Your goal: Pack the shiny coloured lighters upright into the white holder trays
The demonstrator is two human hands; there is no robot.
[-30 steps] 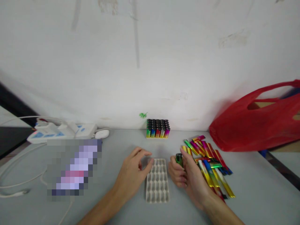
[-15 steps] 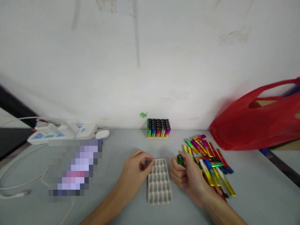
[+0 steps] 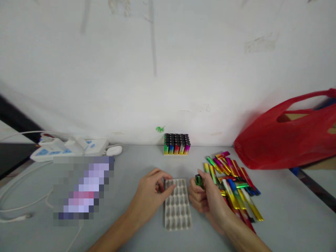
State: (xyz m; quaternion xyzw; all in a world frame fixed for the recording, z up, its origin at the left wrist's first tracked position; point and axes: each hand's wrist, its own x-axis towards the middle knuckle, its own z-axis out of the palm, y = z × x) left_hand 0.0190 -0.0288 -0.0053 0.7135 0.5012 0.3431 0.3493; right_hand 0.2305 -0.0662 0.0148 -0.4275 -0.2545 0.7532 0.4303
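A pale empty tray (image 3: 177, 207) with rows of small pockets lies on the grey table in front of me. My left hand (image 3: 150, 196) grips its upper left corner with curled fingers. My right hand (image 3: 207, 198), just right of the tray, is closed round a green lighter (image 3: 198, 180) whose dark top sticks up above my fingers. A heap of shiny coloured lighters (image 3: 233, 182) lies right beside that hand.
A full tray of upright lighters (image 3: 176, 144) stands against the white wall. A red plastic bag (image 3: 288, 134) sits at the right. A white power strip (image 3: 68, 147) with cables and a blurred patch (image 3: 82, 187) lie at the left.
My left hand closed onto the tray's corner and the tray shifted slightly. My right hand kept the green lighter and moved a little toward the tray.
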